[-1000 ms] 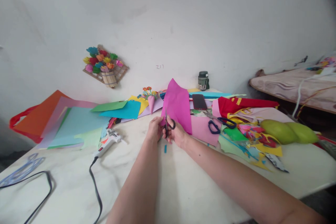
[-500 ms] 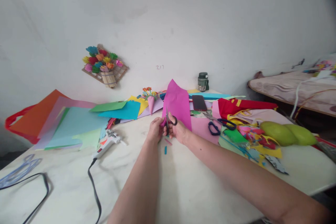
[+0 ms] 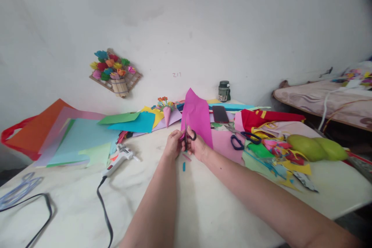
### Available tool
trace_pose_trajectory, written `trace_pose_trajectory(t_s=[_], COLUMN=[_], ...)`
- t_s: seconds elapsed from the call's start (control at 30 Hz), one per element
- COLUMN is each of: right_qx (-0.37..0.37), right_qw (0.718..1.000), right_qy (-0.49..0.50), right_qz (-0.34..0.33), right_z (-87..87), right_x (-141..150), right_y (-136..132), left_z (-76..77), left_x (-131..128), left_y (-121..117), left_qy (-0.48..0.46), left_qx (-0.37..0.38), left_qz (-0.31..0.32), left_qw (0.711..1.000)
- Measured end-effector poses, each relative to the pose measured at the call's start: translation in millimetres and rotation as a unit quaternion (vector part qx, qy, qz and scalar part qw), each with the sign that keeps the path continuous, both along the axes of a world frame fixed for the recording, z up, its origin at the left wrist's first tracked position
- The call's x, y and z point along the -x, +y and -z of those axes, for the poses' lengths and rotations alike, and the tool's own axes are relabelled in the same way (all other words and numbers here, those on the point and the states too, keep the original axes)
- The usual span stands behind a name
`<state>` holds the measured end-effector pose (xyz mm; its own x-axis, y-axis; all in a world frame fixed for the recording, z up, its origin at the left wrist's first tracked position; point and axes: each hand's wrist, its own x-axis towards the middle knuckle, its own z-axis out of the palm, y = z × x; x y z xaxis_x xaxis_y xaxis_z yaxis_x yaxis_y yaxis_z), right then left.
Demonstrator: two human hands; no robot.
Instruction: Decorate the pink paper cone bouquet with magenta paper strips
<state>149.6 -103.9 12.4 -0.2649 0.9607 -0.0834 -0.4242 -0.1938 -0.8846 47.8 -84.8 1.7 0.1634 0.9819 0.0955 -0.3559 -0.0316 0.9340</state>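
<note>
A magenta sheet of paper (image 3: 197, 112) stands at the middle of the table, its upper end against the wall. My left hand (image 3: 174, 144) pinches a small magenta piece of paper (image 3: 182, 136) near the sheet's lower left edge. Dark-handled scissors (image 3: 193, 135) are in my right hand (image 3: 197, 147), fingers wrapped around the handles, blades pointing up beside the left fingertips. Whether the blades bite into the paper I cannot tell. Just below both hands lie a small blue paper strip (image 3: 184, 166) and a pink strip (image 3: 186, 157).
A glue gun (image 3: 117, 162) with a black cord lies left. Coloured sheets (image 3: 84, 139) spread behind it. A second pair of scissors (image 3: 237, 142), a phone (image 3: 220, 114), paper scraps (image 3: 286, 166) and green mangoes (image 3: 308, 148) are on the right. A jar (image 3: 224, 91) stands at the wall.
The scissors have shifted very slightly, their blades looking closer together than before. Both hands stay nearly in place, and the view has moved a little.
</note>
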Motion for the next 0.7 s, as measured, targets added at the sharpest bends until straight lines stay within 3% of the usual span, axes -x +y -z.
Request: trace_pose_trajectory(t_s=[0.43, 0.7], right_qx=[0.007, -0.041], right_qw=[1.000, 0.996], right_qy=[0.006, -0.002], right_qz=[0.030, 0.074], right_z=[9.1, 8.5], right_x=[1.2, 4.0], right_y=[2.9, -3.2], left_z=[0.9, 3.0], left_x=[-1.0, -0.6], left_y=[0.4, 1.3], left_qy=[-0.001, -0.002], left_qx=[-0.003, -0.014], left_qz=[0.008, 0.020], left_qw=[1.000, 1.000])
